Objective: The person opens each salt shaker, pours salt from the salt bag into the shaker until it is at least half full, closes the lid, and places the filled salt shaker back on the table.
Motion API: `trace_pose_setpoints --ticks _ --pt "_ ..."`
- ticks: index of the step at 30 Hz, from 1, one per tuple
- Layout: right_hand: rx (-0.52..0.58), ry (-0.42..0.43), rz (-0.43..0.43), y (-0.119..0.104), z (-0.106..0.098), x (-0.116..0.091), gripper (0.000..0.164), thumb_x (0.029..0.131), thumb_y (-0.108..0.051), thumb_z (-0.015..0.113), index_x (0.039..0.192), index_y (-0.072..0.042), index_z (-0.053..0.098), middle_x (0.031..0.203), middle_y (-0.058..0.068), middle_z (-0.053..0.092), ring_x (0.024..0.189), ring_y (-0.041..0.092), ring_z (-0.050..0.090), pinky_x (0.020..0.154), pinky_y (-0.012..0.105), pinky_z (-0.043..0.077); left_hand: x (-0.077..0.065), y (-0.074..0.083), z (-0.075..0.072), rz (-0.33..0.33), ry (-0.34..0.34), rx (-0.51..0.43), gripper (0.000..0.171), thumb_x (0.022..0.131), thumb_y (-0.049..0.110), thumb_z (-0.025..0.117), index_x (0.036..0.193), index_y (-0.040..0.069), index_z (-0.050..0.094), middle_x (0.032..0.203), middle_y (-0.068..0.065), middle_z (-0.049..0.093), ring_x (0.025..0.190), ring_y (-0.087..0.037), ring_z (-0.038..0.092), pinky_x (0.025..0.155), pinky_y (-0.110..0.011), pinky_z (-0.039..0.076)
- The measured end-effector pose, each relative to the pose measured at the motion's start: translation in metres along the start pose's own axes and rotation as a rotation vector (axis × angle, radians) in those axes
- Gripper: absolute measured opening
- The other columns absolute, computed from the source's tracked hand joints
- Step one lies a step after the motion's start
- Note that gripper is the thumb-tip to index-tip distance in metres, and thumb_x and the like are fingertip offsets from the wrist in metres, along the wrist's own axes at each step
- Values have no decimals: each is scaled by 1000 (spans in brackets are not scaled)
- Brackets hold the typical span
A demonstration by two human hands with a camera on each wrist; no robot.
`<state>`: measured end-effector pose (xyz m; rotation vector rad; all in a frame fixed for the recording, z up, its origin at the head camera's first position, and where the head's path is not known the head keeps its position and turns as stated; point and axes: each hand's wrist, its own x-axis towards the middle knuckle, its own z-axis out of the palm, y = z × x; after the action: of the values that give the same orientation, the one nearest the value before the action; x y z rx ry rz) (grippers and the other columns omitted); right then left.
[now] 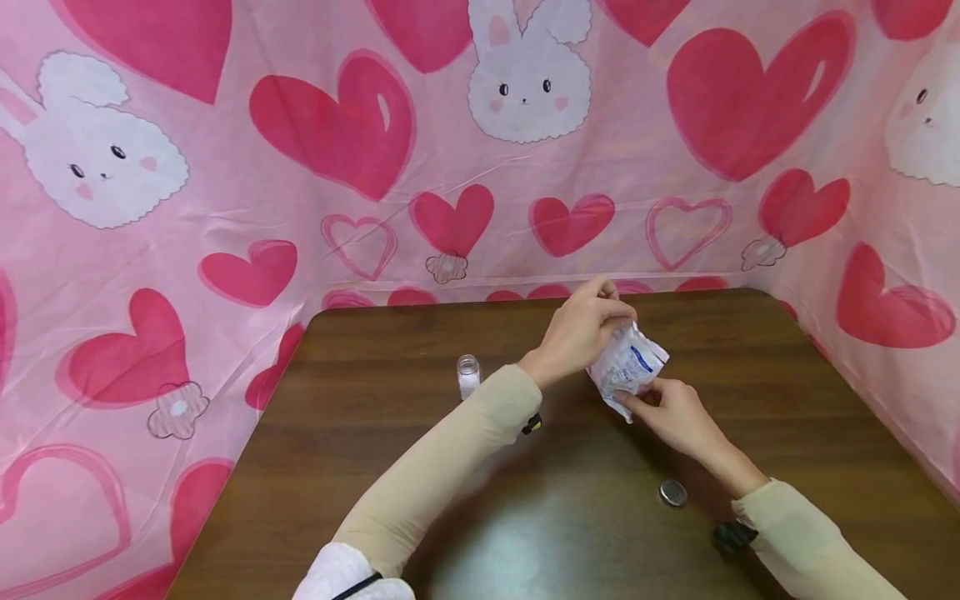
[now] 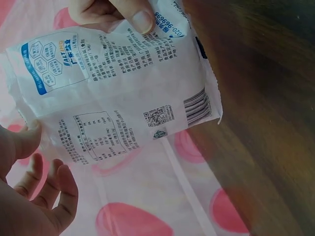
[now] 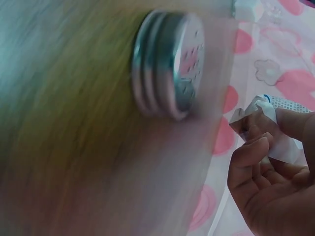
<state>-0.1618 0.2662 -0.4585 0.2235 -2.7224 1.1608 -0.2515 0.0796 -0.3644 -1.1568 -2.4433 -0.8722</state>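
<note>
A white salt packet (image 1: 628,360) with blue and black print is held between both hands above the table. My left hand (image 1: 581,329) pinches its upper end; in the left wrist view that hand (image 2: 42,191) has its thumb on the packet's edge. Lower down, my right hand (image 1: 675,417) grips the opposite end between thumb and fingers. The left wrist view shows the printed face of the packet (image 2: 133,98) with a barcode and QR code. Whether the packet is torn open, I cannot tell.
A small uncapped glass jar (image 1: 468,379) with white contents stands left of the hands. Near the right forearm lies a round metal lid (image 1: 672,493); holes show in its top in the right wrist view. Pink heart-patterned cloth (image 1: 525,183) hangs around the brown table (image 1: 360,467).
</note>
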Motion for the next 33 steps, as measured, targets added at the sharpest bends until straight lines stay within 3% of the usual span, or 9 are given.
trace_pose_setpoints --ticks 14,23,29,33 --pt "-41 -26 48 20 -12 -2 31 95 -31 82 89 -2 72 64 -1 61 55 16 56 49 30 46 20 7 25 -9 -93 80 18 102 21 72 116 22 84 90 8 56 81 -5 51 66 -16 42" --pt "-39 -8 84 25 -12 -5 41 93 -29 84 107 4 64 67 3 61 50 18 59 46 34 50 28 13 34 -21 -165 91 17 101 23 73 114 26 84 92 9 56 81 -4 51 65 -17 42" --pt "-84 39 21 27 -9 -5 46 89 -23 86 116 6 63 90 17 71 69 25 61 61 41 52 24 12 37 -41 -158 64 19 101 26 75 118 27 82 102 7 54 90 -5 51 71 -17 43" --pt "-81 63 -29 29 -7 -5 52 88 -20 88 124 6 62 106 24 73 82 32 67 73 51 56 17 6 41 -60 -126 1 28 103 19 70 131 15 71 123 1 56 107 -10 53 89 -18 45"
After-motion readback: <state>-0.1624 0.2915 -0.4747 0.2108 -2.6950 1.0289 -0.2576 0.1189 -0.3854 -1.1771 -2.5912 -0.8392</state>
